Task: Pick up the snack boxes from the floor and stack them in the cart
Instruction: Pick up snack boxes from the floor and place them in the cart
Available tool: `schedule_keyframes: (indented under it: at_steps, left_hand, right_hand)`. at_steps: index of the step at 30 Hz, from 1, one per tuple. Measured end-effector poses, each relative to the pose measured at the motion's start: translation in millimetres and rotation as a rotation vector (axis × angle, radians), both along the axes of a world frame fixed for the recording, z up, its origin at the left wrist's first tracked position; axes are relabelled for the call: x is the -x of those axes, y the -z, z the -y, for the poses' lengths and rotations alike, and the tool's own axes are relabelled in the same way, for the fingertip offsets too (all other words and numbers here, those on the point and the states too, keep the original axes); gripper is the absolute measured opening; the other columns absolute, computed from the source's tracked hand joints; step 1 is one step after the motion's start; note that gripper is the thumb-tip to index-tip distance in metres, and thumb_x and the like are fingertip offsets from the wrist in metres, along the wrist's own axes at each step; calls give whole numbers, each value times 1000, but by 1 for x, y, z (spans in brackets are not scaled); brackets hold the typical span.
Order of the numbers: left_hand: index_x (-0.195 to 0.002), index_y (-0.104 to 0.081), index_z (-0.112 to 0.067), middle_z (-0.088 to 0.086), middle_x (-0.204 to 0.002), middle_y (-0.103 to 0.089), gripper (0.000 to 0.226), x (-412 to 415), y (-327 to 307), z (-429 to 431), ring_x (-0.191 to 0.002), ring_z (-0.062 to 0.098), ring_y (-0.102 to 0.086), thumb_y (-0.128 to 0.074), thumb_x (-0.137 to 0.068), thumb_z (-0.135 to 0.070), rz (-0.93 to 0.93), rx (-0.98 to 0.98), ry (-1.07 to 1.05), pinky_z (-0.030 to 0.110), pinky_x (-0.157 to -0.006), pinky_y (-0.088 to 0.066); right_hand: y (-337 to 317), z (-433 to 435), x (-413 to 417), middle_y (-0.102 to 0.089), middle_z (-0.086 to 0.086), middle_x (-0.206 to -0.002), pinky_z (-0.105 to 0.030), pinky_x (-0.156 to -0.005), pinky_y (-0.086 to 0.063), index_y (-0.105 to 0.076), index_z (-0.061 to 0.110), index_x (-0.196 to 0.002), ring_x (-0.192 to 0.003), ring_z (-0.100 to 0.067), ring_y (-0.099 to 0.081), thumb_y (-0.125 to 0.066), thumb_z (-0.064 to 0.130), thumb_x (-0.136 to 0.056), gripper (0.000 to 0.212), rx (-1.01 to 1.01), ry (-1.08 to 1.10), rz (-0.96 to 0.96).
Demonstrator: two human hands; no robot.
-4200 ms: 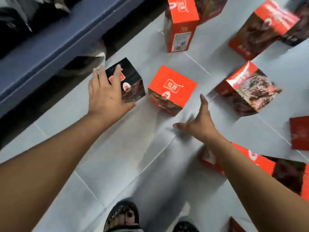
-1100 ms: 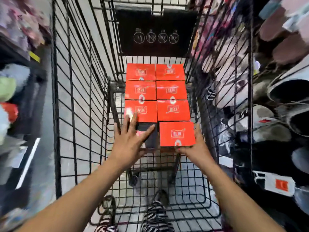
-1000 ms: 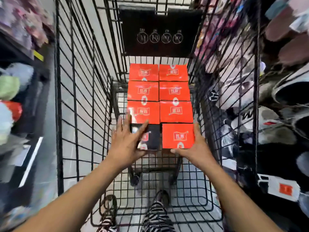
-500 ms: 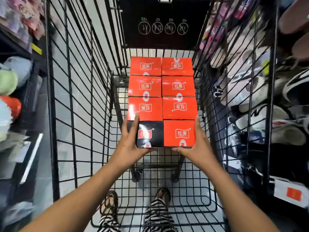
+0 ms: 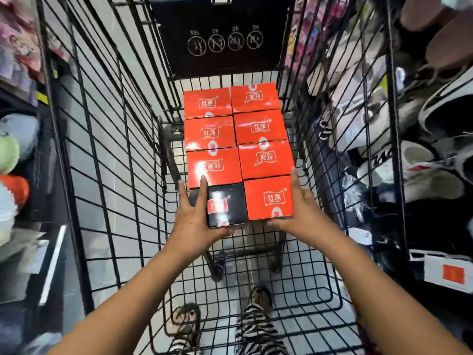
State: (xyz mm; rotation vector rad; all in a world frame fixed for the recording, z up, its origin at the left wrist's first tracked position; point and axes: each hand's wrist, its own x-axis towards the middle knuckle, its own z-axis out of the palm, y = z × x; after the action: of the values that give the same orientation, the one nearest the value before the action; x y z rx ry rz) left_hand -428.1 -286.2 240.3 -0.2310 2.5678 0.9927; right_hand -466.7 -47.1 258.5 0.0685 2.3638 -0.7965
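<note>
Inside the black wire cart (image 5: 107, 175), red snack boxes (image 5: 212, 133) lie in two columns, tops facing up. At the near end of the left column sits a black-topped snack box (image 5: 230, 203), with my left hand (image 5: 195, 221) wrapped around its left side and near edge. Beside it is a red snack box (image 5: 268, 197), and my right hand (image 5: 300, 213) grips its right side and near edge. Both boxes touch the rows behind them.
A black panel with warning icons (image 5: 222, 39) closes the cart's far end. Shelves of shoes (image 5: 422, 139) stand to the right, shelves of soft goods (image 5: 12, 149) to the left. My sandalled feet (image 5: 258, 298) show through the cart's mesh floor.
I have gone from reaching for two boxes on the floor to setting them in the cart. Over the last second both boxes slid forward against the stacked rows.
</note>
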Motion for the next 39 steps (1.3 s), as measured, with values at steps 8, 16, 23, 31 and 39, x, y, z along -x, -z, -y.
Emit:
schedule_keyframes:
  at_steps: [8, 16, 23, 31, 39]
  left_hand:
    - [-151, -16, -24, 17, -159, 3, 102, 6, -77, -42, -147, 28, -1, -66, -71, -62, -62, -27, -56, 41, -117, -11]
    - [-143, -33, -24, 3, -154, -27, 76, -75, -190, -118, -142, 17, -24, -61, -81, -59, -417, -392, 483, 33, -116, -23]
    - [-139, -40, -5, 22, -142, -42, 77, -199, -208, -210, -133, 38, -36, -47, -81, -55, -643, -214, 1275, 46, -112, -26]
    - [-140, -35, -14, 23, -141, -44, 75, -372, -143, -263, -130, 44, -41, -43, -78, -56, -663, -94, 1945, 58, -104, -34]
    - [-131, -53, -14, 22, -130, -56, 72, -540, -71, -268, -116, 43, -55, -52, -73, -56, -592, 92, 2470, 54, -92, -46]
  right_hand:
    - [-89, -13, -57, -25, 4, -151, -16, -100, -26, -11, 32, -153, -135, -12, -34, -67, 38, -87, 88, 26, 62, -198]
    - [-153, -31, -210, -42, -7, -138, -32, -116, -20, -38, 16, -144, -134, -24, -27, -56, 37, -84, 66, -190, 528, -638]
    - [-127, -55, -405, -49, -13, -132, -47, -107, -33, -39, 7, -143, -124, -33, -40, -53, 44, -83, 72, -341, 1239, -603]
    - [-49, -37, -613, -54, -23, -125, -40, -103, -28, -41, 0, -137, -120, -41, -45, -65, 29, -83, 66, -355, 1889, -294]
    - [25, 49, -807, -50, -26, -131, -43, -103, -36, -37, 1, -138, -124, -41, -46, -68, 19, -85, 65, -202, 2358, 134]
